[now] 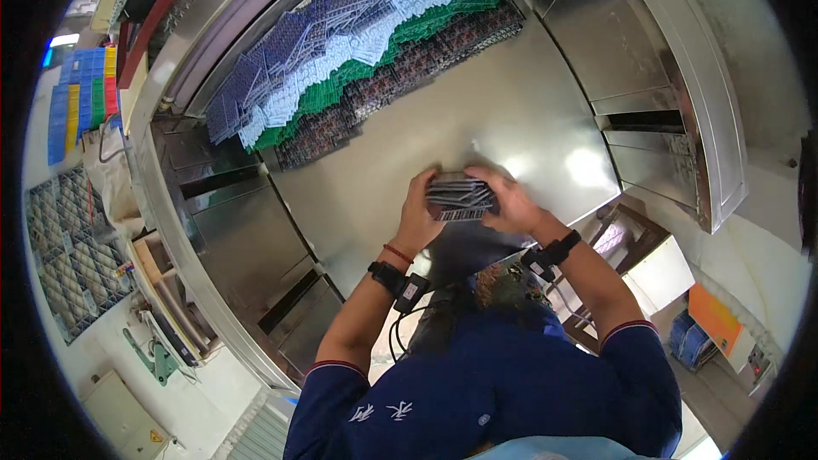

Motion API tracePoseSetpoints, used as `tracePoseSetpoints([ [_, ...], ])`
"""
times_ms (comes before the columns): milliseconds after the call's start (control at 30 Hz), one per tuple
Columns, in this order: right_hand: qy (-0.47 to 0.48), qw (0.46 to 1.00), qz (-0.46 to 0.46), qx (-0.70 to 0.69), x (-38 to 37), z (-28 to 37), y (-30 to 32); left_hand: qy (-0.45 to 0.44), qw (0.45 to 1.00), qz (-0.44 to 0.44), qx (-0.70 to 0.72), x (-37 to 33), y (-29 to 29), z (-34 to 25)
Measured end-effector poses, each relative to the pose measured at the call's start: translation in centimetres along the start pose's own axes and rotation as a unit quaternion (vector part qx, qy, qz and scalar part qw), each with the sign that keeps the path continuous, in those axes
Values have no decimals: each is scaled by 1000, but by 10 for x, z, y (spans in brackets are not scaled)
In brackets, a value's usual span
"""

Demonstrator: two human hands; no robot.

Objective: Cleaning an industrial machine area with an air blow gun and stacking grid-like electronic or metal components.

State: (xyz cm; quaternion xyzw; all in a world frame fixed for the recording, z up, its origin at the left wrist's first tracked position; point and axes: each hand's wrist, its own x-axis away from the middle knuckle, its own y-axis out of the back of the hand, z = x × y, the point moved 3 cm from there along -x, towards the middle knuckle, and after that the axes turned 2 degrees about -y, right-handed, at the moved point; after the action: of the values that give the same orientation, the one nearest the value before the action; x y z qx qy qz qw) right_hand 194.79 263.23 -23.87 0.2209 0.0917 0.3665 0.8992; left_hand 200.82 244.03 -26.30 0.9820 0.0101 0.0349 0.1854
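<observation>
Both my hands hold a stack of thin dark panels (461, 194), which look like circuit boards, just over the near part of a metal work table. On its left side my left hand (417, 209) is closed round the edges. My right hand (514, 203) grips the opposite side, its fingers over the far edge. The panels are slightly fanned and uneven, and their lower faces are hidden. Along the table's far side lie overlapping rows of similar panels: dark ones (358, 106) nearest, then green ones (324, 95), white ones (341, 55) and blue-purple ones (298, 38).
The shiny metal table (366, 179) has raised metal side walls, the right one (613, 34) with a slot. Left of it stand coloured plastic bins (78, 98) and a dark quilted panel (72, 247). A white box (660, 277) and an orange panel (714, 317) are at the right.
</observation>
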Motion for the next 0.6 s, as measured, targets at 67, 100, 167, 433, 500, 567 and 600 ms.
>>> tracePoseSetpoints([
  [67,-32,999,5,12,-2,-2,2,-63,998,6,-24,-10,-1,-16],
  [100,-35,999,8,12,0,-5,2,-60,998,5,-21,-12,-3,-14],
  [167,-33,996,0,81,2,-10,4,-115,989,15,-89,-13,-6,-15],
  [433,-120,991,-64,-3,8,-9,-17,-40,999,29,10,-5,-27,-4],
  [500,-128,987,-84,-42,7,-6,-22,-53,996,51,-56,-7,-28,-17],
  [567,-108,985,-101,-84,5,-2,-22,-67,997,36,-32,-6,-27,-19],
  [600,-108,985,-101,-83,5,-3,-23,-67,997,36,-32,-7,-26,-20],
])
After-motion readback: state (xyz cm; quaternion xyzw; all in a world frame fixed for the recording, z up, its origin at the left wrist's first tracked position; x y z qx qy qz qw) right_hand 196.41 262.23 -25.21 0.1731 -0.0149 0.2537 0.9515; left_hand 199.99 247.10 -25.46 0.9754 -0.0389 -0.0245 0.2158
